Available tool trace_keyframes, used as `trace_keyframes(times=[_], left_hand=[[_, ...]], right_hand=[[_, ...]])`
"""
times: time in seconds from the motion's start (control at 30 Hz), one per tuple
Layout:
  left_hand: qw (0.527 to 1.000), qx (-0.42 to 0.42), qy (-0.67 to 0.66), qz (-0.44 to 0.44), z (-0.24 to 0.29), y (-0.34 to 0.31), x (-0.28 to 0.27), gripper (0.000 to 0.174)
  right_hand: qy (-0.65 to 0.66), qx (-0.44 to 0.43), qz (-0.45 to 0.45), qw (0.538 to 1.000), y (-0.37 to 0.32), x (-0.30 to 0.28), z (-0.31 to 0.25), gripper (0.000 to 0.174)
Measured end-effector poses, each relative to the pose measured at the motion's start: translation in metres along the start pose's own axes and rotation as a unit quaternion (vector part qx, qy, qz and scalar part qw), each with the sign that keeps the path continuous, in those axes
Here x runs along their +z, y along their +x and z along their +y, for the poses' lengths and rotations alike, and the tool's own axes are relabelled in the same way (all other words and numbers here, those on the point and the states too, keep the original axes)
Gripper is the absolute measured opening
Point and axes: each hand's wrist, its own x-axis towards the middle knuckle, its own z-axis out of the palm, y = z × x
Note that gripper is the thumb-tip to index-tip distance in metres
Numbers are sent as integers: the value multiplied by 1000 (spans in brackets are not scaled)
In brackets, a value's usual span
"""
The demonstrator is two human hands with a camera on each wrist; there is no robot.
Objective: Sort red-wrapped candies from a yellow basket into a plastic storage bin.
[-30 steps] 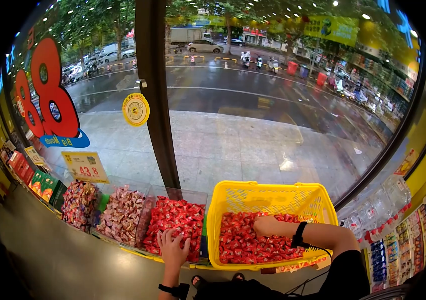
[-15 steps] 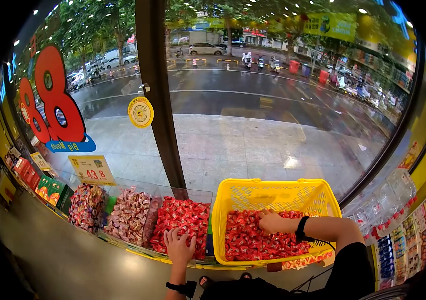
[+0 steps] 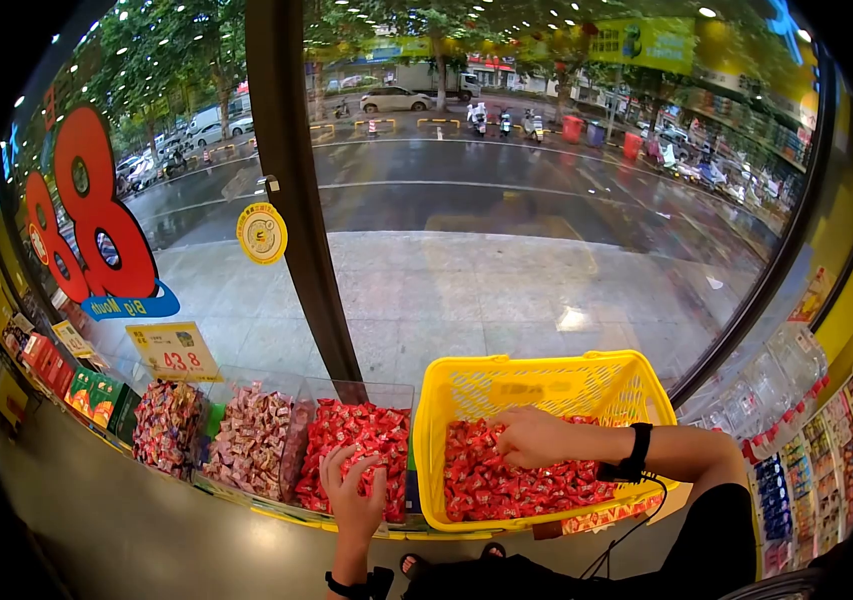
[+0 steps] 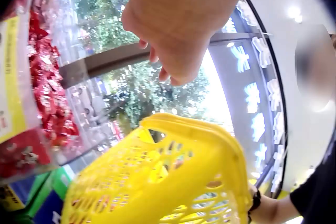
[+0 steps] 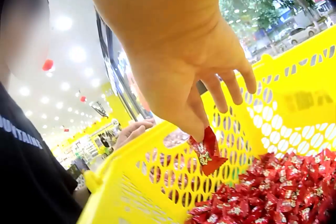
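A yellow plastic basket (image 3: 546, 362) stands against the window, half full of red wrapped candies (image 3: 516, 490). My right hand (image 3: 531, 437) hovers over them inside the basket. In the right wrist view, the right hand (image 5: 205, 124) pinches one red candy (image 5: 206, 153) between thumb and fingers, above the pile (image 5: 283, 192). Left of the basket is a clear bin of the same red candies (image 3: 356, 430). My left hand (image 3: 351, 490) lies at the bin's front edge with its fingers spread on the candies. The left wrist view shows the left hand (image 4: 157, 58) with nothing held, beside the basket (image 4: 173, 171).
Clear bins of pink candies (image 3: 251, 440) and mixed candies (image 3: 164, 425) stand further left under a 43.8 price tag (image 3: 173, 352). Green boxes (image 3: 96, 395) follow on the left. A dark window post (image 3: 291, 200) rises behind the bins. Racks of small packets (image 3: 796, 450) fill the right.
My right hand has risen from the candy pile and shifted left, with one candy pinched. The left hand's fingers have lifted and spread a little on the bin's candies.
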Motion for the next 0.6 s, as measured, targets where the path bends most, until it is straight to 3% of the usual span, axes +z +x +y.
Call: trace_keyframes(times=[0.07,0.17,0.3,0.6], left_hand=[[999,48,-12,-4,39,18,-13,30],[988,97,-37,-113,90,32,-22,37],[970,182,-45,-153,103,28,4,41],[961,211,2,-179,109,27,17,29]], right_hand=[[22,-31,67,997,-8,-14,-20,15],[71,-66,141,985,-17,-27,-48,12],[113,-88,175,974,-23,-16,-66,12],[56,-83,172,980,-32,-2,-57,16]])
